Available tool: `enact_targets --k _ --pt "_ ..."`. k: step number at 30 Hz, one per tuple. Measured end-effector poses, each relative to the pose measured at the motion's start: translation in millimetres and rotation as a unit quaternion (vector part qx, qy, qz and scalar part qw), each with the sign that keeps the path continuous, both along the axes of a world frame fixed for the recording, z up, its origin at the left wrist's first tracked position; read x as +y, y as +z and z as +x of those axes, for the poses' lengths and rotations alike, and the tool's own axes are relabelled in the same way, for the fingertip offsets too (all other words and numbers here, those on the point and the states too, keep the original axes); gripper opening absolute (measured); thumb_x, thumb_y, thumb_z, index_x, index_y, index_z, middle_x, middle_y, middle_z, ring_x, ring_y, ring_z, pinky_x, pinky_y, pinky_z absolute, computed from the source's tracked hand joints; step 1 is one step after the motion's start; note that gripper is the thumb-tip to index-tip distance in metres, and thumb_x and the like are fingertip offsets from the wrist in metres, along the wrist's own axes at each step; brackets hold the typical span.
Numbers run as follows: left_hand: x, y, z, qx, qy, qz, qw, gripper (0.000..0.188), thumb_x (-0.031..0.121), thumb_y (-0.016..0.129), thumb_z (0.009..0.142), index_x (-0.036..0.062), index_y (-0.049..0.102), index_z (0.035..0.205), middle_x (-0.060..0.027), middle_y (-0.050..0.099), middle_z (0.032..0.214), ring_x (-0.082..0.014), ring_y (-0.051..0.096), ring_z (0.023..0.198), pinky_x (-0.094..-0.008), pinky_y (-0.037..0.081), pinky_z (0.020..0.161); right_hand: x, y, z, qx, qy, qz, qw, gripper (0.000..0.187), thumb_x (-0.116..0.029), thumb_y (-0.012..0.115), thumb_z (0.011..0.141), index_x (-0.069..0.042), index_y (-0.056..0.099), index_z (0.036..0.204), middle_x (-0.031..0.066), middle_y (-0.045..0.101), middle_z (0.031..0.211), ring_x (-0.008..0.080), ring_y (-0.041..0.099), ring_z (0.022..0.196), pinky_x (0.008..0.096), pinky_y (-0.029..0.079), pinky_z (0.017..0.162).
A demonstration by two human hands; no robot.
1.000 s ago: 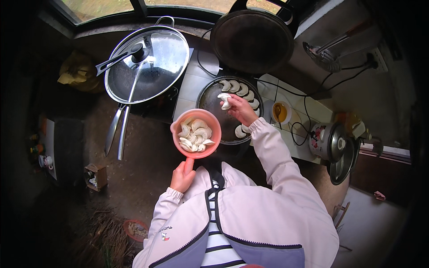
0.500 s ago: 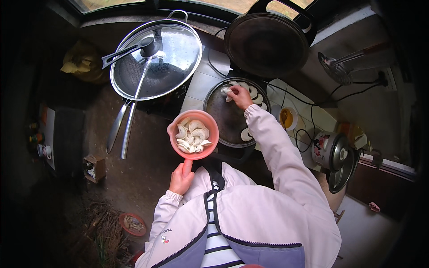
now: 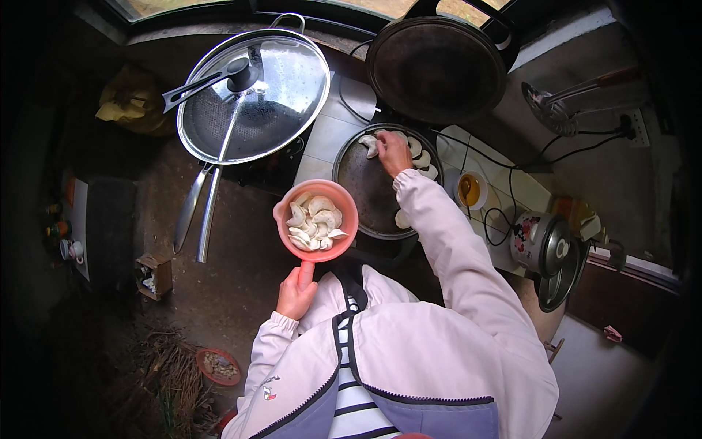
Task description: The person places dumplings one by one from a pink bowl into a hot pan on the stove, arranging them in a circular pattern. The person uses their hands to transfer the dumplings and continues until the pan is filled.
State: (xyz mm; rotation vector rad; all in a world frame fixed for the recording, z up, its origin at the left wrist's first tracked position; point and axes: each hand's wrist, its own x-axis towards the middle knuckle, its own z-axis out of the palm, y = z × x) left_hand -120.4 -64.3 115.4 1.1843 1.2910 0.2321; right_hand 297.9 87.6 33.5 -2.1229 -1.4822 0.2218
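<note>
My left hand [image 3: 296, 294] is closed around the handle of a pink plastic scoop [image 3: 281, 228], keeping it level. Several pale, crescent-shaped dumplings [image 3: 319, 215] fill the scoop. To the right and farther away, my right hand [image 3: 395, 155] reaches over a round, dark electric griddle [image 3: 365, 192]. Its fingertips are pinched at a dumpling [image 3: 369, 145] near the griddle's far left rim. More dumplings [image 3: 414, 147] curve along the far and right rim, partly covered by my hand and sleeve.
The griddle's raised lid [image 3: 437, 69] stands behind it. At left is a large wok [image 3: 254, 96] under a glass lid. A cup of yellow liquid [image 3: 470, 190], loose cords and a flowered rice cooker [image 3: 541, 245] stand at right. Brushwood [image 3: 175, 373] lies on the floor.
My right hand has lowered the dumpling toward the griddle's far left rim and shifted slightly. The left hand and scoop have stayed in place.
</note>
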Motion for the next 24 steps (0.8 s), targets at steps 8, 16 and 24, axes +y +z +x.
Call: enact_targets --k 8,16,24 --pt "-4.6 -23.1 -1.3 -0.035 -0.017 0.047 0.998 0.020 0.011 0.070 0.087 0.0001 0.061 0.101 -0.0030 0.060 0.067 -0.0115 0.054 0.047 -0.0305 0.043 0.045 -16.8 2.4 32.0 0.066 0.053 0.022 0.996 0.023 -0.014 0.071 0.091 -0.005 0.075 0.112 0.0144 0.071 0.102 0.0315 0.070 0.086 0.0418 0.057 0.080" --pt "-3.4 -17.1 1.7 -0.040 -0.028 0.062 0.997 0.019 0.011 0.069 0.087 0.0004 0.061 0.101 -0.0030 0.060 0.067 -0.0112 0.055 0.048 -0.0304 0.044 0.045 -8.8 16.5 -9.3 -0.037 0.051 -0.138 0.988 0.042 -0.027 0.074 0.093 -0.021 0.067 0.134 0.0123 0.066 0.113 0.0352 0.064 0.112 0.0474 0.054 0.095" --pt "-1.1 -3.5 2.3 0.000 -0.034 0.018 0.999 0.031 0.020 0.071 0.083 -0.0008 0.063 0.104 -0.0244 0.069 0.088 -0.0431 0.070 0.084 -0.0456 0.054 0.076 -6.3 12.8 -14.4 -0.062 0.034 -0.151 0.986 0.039 -0.028 0.073 0.093 -0.019 0.068 0.131 0.0136 0.069 0.118 0.0363 0.066 0.113 0.0500 0.055 0.093"
